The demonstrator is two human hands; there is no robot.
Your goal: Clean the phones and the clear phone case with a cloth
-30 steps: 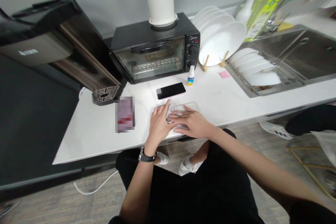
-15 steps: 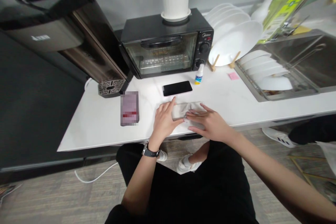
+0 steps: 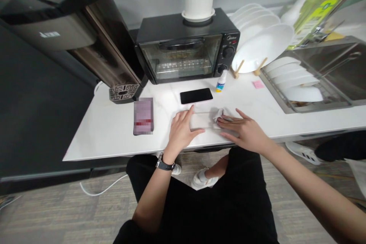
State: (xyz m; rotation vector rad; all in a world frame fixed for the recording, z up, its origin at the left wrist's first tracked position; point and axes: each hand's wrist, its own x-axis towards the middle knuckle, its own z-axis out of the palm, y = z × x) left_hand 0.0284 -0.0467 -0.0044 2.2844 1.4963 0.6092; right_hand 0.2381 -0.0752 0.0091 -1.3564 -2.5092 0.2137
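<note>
On the white counter lies a pale, flat rectangular piece [image 3: 201, 120], maybe a clear phone case; its exact kind I cannot make out. My left hand [image 3: 181, 129] grips its left end, thumb along the near edge and fingers at the far corner. Under the fingertips of my right hand [image 3: 249, 132] is a crumpled light grey cloth [image 3: 220, 113], pressed down at the piece's right end. Just beyond lies a black-screened phone [image 3: 196, 95]. A small white spray bottle [image 3: 221, 81] with a blue and yellow label stands right of the phone.
A blurred-out purple rectangle [image 3: 143, 116] lies on the left, before a drinks dispenser [image 3: 124, 92]. A toaster oven [image 3: 183, 59] stands behind the phone. Racked white plates [image 3: 261, 45], a pink sticky note [image 3: 258, 84] and a sink [image 3: 281, 101] with dishes are on the right.
My right hand has slid rightward with the cloth along the pale piece, baring more of its surface. My left hand keeps its grip. The view has shifted slightly.
</note>
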